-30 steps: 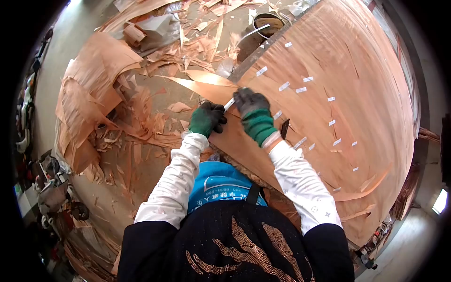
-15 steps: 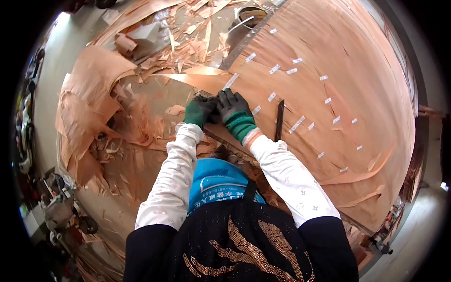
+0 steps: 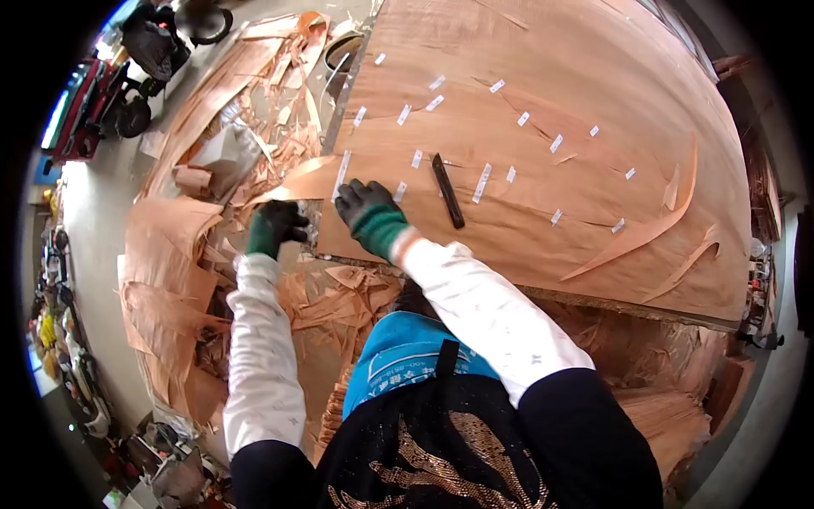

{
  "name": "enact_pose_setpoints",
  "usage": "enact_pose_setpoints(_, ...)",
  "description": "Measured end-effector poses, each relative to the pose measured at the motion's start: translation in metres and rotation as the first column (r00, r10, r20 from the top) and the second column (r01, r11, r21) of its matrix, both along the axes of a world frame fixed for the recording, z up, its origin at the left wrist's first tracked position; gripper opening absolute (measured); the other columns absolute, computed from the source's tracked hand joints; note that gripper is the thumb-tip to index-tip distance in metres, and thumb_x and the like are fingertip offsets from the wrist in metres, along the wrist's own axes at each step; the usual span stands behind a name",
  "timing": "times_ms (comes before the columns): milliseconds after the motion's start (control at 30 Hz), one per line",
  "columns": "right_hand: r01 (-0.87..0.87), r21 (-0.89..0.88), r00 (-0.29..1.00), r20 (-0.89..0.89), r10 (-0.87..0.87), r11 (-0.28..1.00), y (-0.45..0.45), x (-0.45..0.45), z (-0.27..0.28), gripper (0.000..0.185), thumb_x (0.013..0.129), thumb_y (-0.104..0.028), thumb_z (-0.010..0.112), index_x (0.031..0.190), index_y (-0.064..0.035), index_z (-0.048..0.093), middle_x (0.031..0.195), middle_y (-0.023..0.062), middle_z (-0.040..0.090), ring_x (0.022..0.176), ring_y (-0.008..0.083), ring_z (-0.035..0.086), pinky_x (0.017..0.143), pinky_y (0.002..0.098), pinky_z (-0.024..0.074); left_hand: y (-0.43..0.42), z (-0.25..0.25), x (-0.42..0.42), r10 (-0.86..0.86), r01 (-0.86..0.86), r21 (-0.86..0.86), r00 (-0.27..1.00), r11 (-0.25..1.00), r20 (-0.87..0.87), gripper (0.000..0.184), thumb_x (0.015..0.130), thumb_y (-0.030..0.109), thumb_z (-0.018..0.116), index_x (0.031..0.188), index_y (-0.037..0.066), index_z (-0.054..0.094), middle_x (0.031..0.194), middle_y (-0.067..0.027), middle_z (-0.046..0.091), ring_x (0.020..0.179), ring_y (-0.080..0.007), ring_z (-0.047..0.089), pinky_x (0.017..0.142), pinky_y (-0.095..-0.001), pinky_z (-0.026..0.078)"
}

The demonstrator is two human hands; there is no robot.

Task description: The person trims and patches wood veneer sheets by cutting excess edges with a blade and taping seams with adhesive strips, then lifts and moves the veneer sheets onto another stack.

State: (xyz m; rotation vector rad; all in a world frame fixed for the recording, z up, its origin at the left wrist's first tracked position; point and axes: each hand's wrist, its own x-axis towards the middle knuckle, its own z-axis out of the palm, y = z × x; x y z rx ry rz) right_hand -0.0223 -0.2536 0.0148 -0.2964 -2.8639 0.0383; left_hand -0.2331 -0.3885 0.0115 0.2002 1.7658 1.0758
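Observation:
My right hand point(image 3: 370, 216), in a black and green glove, rests with fingers spread on the left edge of a large wood veneer sheet point(image 3: 560, 212). A long piece of white tape point(image 3: 342, 174) lies just above its fingertips. My left hand point(image 3: 275, 227), gloved the same way, is off the sheet's edge with its thumb apart and nothing visible in it. Close above it, a narrow veneer strip point(image 3: 305, 179) sticks out from the sheet. A dark, narrow, blade-like bar point(image 3: 448, 191) lies on the sheet to the right of my right hand.
Several short tape pieces point(image 3: 481, 183) dot the sheet. Torn veneer scraps point(image 3: 348, 297) and a bent stack of veneer point(image 3: 170, 254) lie left of it. A bucket point(image 3: 342, 53) stands by the far left edge. Parked vehicles point(image 3: 153, 51) are at upper left.
My hands, close together half a second ago, have separated; the left has moved left, away from the sheet's edge. The view has turned and shifted, so the sheet appears farther left.

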Motion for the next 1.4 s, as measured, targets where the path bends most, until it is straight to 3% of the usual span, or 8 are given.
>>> enact_pose_setpoints(467, 0.731, -0.354, 0.681, 0.437, -0.587, 0.584, 0.065, 0.126, 0.044, 0.053, 0.075, -0.017, 0.069, 0.123, -0.0097, 0.049, 0.109, 0.014, 0.06, 0.101, 0.0314, 0.062, 0.08, 0.0435, 0.0525, 0.087, 0.057, 0.176, -0.027, -0.014, 0.221, 0.983, 0.975, 0.181, 0.024, 0.08, 0.005, 0.063, 0.101, 0.0, 0.052, 0.077, -0.0142, 0.066, 0.049, -0.0202, 0.059, 0.044, -0.0291, 0.048)
enact_pose_setpoints(600, 0.632, -0.325, 0.771, 0.36, -0.526, 0.703, 0.081, 0.129, 0.002, 0.044, 0.074, -0.016, 0.066, 0.117, -0.0071, 0.056, 0.102, 0.0156, 0.065, 0.094, 0.0337, 0.064, 0.075, 0.042, 0.053, 0.095, 0.055, 0.18, -0.03, 0.003, 0.173, 0.988, 0.985, 0.153, 0.025, 0.079, 0.003, 0.063, 0.102, -0.001, 0.052, 0.076, -0.0146, 0.066, 0.048, -0.0194, 0.058, 0.042, -0.0291, 0.047)
enact_pose_setpoints(700, 0.509, -0.759, 0.762, 0.178, -0.622, 0.406, 0.083, 0.163, 0.012, 0.043, 0.076, -0.014, 0.063, 0.117, -0.0036, 0.057, 0.1, 0.0164, 0.067, 0.085, 0.0284, 0.065, 0.073, 0.0369, 0.0524, 0.101, 0.053, 0.186, -0.046, 0.018, 0.159, 0.985, 0.987, 0.169, 0.026, 0.082, 0.006, 0.063, 0.104, -0.002, 0.053, 0.077, -0.0157, 0.067, 0.047, -0.019, 0.057, 0.042, -0.0291, 0.047)
enact_pose_setpoints(733, 0.326, -0.945, 0.675, 0.219, -0.705, 0.019, 0.076, 0.173, 0.047, 0.037, 0.078, -0.011, 0.062, 0.114, -0.0007, 0.059, 0.1, 0.0139, 0.067, 0.076, 0.0207, 0.063, 0.069, 0.0333, 0.0515, 0.105, 0.052, 0.19, -0.056, 0.027, 0.161, 0.983, 0.987, 0.176, 0.025, 0.083, 0.007, 0.063, 0.105, -0.002, 0.053, 0.077, -0.0161, 0.067, 0.047, -0.0189, 0.057, 0.042, -0.0291, 0.047)
enact_pose_setpoints(933, -0.454, -0.857, 0.55, -0.056, -0.833, -0.242, 0.072, 0.228, 0.071, 0.029, 0.087, -0.008, 0.056, 0.113, 0.0006, 0.064, 0.086, 0.0015, 0.061, 0.065, 0.0135, 0.055, 0.06, 0.0283, 0.0482, 0.16, 0.037, 0.222, -0.159, 0.112, 0.265, 0.973, 0.958, 0.165, 0.029, 0.091, 0.017, 0.061, 0.113, -0.001, 0.054, 0.082, -0.0174, 0.067, 0.05, -0.0206, 0.06, 0.042, -0.0295, 0.048)
enact_pose_setpoints(1067, -0.366, -0.871, 0.586, 0.058, -0.808, -0.327, 0.073, 0.233, 0.09, 0.035, 0.086, -0.01, 0.055, 0.118, 0.002, 0.06, 0.079, -0.0001, 0.056, 0.064, 0.0077, 0.048, 0.056, 0.0224, 0.043, 0.193, 0.013, 0.232, -0.129, 0.122, 0.094, 0.989, 0.988, 0.071, 0.029, 0.089, 0.014, 0.062, 0.11, -0.004, 0.054, 0.086, -0.016, 0.068, 0.057, -0.0221, 0.066, 0.044, -0.0301, 0.049)
enact_pose_setpoints(1200, -0.232, -0.908, 0.744, 0.065, -0.665, -0.349, 0.043, 0.248, 0.076, 0.036, 0.084, -0.011, 0.059, 0.118, 0.0018, 0.06, 0.083, 0.0008, 0.059, 0.066, 0.0078, 0.05, 0.059, 0.0227, 0.0431, 0.203, 0.026, 0.225, -0.603, 0.553, -0.257, 0.771, 0.793, -0.203, 0.027, 0.088, 0.017, 0.063, 0.106, 0.0, 0.057, 0.083, -0.0167, 0.069, 0.06, -0.0198, 0.068, 0.048, -0.0309, 0.051)
enact_pose_setpoints(1400, -0.035, -0.905, 0.741, 0.262, -0.618, -0.425, -0.006, 0.278, 0.102, 0.037, 0.09, -0.012, 0.053, 0.124, 0.0025, 0.056, 0.093, 0.0041, 0.063, 0.075, 0.0094, 0.054, 0.068, 0.0243, 0.0459, 0.197, 0.065, 0.221, -0.082, 0.065, -0.112, 0.984, 0.992, -0.158, 0.026, 0.09, 0.023, 0.06, 0.111, 0.007, 0.058, 0.092, -0.015, 0.068, 0.066, -0.0214, 0.069, 0.053, -0.0331, 0.053)
